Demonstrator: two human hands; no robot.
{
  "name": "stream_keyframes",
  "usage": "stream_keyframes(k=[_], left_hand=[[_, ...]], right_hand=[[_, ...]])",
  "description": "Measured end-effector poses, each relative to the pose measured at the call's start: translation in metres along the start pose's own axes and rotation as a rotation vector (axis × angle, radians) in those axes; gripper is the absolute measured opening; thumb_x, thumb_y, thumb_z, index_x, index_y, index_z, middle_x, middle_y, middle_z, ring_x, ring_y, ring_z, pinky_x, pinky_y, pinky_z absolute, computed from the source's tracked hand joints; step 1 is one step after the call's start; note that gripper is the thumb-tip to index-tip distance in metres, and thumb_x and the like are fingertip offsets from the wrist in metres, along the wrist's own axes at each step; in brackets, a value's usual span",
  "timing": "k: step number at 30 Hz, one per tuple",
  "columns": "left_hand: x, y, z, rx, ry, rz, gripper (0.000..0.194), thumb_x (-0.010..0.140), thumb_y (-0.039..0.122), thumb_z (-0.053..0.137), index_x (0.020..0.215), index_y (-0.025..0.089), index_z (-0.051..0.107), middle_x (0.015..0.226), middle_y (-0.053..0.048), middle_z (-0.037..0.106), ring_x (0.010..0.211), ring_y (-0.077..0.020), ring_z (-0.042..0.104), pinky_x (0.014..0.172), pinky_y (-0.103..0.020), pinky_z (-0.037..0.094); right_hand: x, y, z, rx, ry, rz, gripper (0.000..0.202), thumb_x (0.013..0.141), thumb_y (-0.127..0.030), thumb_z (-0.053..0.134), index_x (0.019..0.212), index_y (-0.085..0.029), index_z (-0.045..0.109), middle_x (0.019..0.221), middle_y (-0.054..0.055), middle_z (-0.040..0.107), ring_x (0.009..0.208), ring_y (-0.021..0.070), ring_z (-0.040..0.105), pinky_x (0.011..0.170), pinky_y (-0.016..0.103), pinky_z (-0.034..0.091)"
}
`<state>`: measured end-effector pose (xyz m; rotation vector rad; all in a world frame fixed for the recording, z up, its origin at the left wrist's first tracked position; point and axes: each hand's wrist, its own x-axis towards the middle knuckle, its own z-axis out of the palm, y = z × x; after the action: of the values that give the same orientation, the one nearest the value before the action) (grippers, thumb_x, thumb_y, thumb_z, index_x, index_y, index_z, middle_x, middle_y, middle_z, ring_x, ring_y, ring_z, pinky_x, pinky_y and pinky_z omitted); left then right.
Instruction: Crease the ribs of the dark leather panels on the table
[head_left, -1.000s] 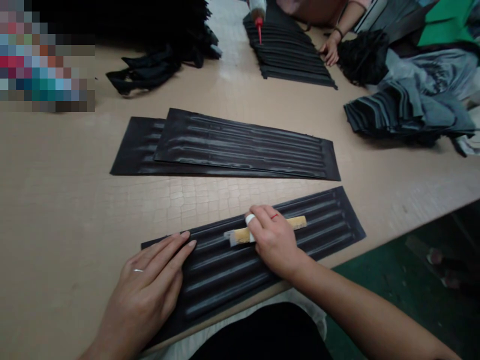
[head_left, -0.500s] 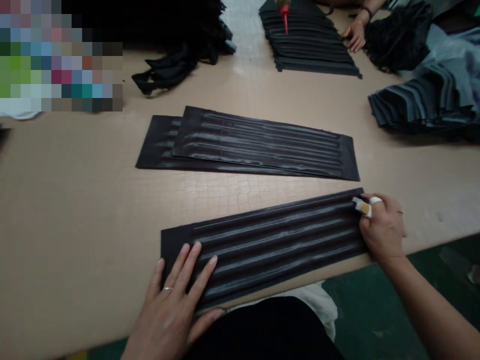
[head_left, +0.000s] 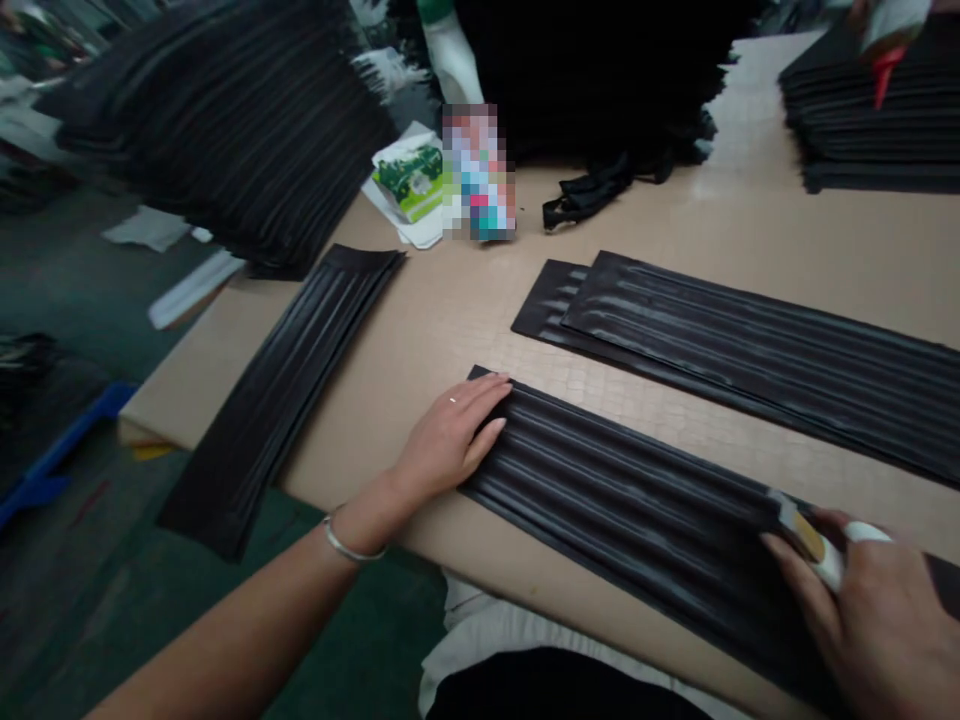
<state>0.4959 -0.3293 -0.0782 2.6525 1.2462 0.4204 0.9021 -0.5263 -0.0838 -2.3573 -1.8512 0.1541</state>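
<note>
A dark ribbed panel lies slantwise near the table's front edge. On its left end rests my left hand, fingers extended and no tool in it. Over the panel's right part, my right hand is wrapped round a small white and yellow tool with a pale tip. Behind this panel are two more ribbed panels, one overlapping the other. Further ribbed panels lie stacked at the left, their near end jutting over the table edge.
A tall stack of dark sheets stands at the back left, beside a green and white packet. Black material fills the back middle. A red-tipped bottle is above another stack.
The view has swung left, bringing the left panels and tall stack into sight. My left hand still rests on the panel's left end, its fingers now pointing right; my right hand still holds the tool.
</note>
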Motion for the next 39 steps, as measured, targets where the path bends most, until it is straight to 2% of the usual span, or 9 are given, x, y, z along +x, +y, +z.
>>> stream_keyframes(k=[3,6,9,12,23,27,30,34,39], left_hand=[[0.01,0.006,0.021,-0.012,0.046,-0.011,0.043,0.103,0.028,0.049,0.145,0.019,0.05,0.152,-0.011,0.056,0.145,-0.0235,0.049,0.12,-0.051,0.043],[0.01,0.007,0.029,-0.013,0.098,-0.02,0.041,0.101,0.024,0.05,0.142,0.019,0.052,0.151,-0.011,0.057,0.144,-0.0237,0.05,0.12,-0.053,0.043],[0.008,0.008,0.03,-0.033,0.193,-0.019,0.036,0.099,0.018,0.051,0.134,0.016,0.058,0.144,-0.012,0.063,0.14,-0.024,0.055,0.118,-0.051,0.047],[0.007,0.009,0.03,-0.048,0.243,-0.009,0.034,0.097,0.014,0.051,0.129,0.015,0.061,0.139,-0.012,0.066,0.137,-0.0241,0.057,0.116,-0.05,0.05],[0.009,0.01,0.028,-0.022,0.18,-0.039,0.037,0.098,0.015,0.048,0.133,0.013,0.059,0.144,-0.013,0.063,0.14,-0.025,0.054,0.119,-0.05,0.044],[0.011,0.009,0.028,-0.036,0.157,-0.075,0.04,0.098,0.018,0.048,0.136,0.015,0.057,0.146,-0.012,0.061,0.141,-0.0261,0.053,0.12,-0.051,0.043],[0.011,0.009,0.029,-0.048,0.145,-0.073,0.041,0.098,0.018,0.048,0.138,0.016,0.056,0.148,-0.012,0.06,0.141,-0.0264,0.053,0.121,-0.051,0.042],[0.012,0.009,0.029,-0.041,0.154,-0.073,0.042,0.097,0.019,0.05,0.138,0.015,0.057,0.147,-0.012,0.06,0.141,-0.0265,0.053,0.121,-0.051,0.042],[0.013,0.008,0.029,-0.03,0.16,-0.068,0.045,0.095,0.019,0.052,0.14,0.018,0.055,0.147,-0.011,0.061,0.14,-0.0276,0.054,0.121,-0.052,0.043]], right_hand=[[0.047,-0.045,-0.01,0.067,-0.106,-0.102,0.053,0.102,-0.065,0.032,0.121,-0.02,0.051,0.094,0.011,0.065,0.065,0.0277,0.065,0.054,0.037,0.046],[0.097,-0.101,-0.012,0.203,-0.151,-0.4,0.044,0.107,-0.055,0.027,0.11,-0.021,0.056,0.096,0.009,0.067,0.073,0.0232,0.067,0.061,0.033,0.045],[0.138,-0.153,-0.008,0.097,-0.211,-0.574,0.04,0.109,-0.046,0.028,0.098,-0.022,0.057,0.094,0.008,0.069,0.074,0.0209,0.066,0.059,0.031,0.039],[0.164,-0.192,-0.004,-0.079,-0.287,-0.598,0.031,0.109,-0.04,0.032,0.107,-0.021,0.056,0.088,0.007,0.071,0.07,0.0214,0.066,0.055,0.03,0.031],[0.204,-0.249,-0.021,-0.186,-0.507,-0.707,0.042,0.108,-0.042,0.038,0.108,-0.013,0.069,0.086,0.011,0.071,0.079,0.0223,0.069,0.07,0.031,0.047],[0.212,-0.237,-0.033,-0.198,-0.548,-0.654,0.046,0.104,-0.052,0.046,0.102,-0.014,0.072,0.082,0.003,0.068,0.08,0.0189,0.066,0.077,0.031,0.048],[0.207,-0.207,-0.045,-0.235,-0.589,-0.611,0.044,0.099,-0.056,0.053,0.094,-0.017,0.073,0.073,0.002,0.065,0.071,0.0182,0.064,0.071,0.03,0.047],[0.192,-0.143,-0.059,-0.302,-0.676,-0.594,0.034,0.1,-0.047,0.053,0.095,-0.02,0.073,0.073,0.005,0.068,0.063,0.0194,0.061,0.059,0.031,0.041],[0.161,-0.044,-0.065,-0.203,-0.752,-0.541,0.027,0.099,-0.041,0.05,0.098,-0.024,0.071,0.091,0.007,0.075,0.076,0.0227,0.068,0.061,0.033,0.041]])
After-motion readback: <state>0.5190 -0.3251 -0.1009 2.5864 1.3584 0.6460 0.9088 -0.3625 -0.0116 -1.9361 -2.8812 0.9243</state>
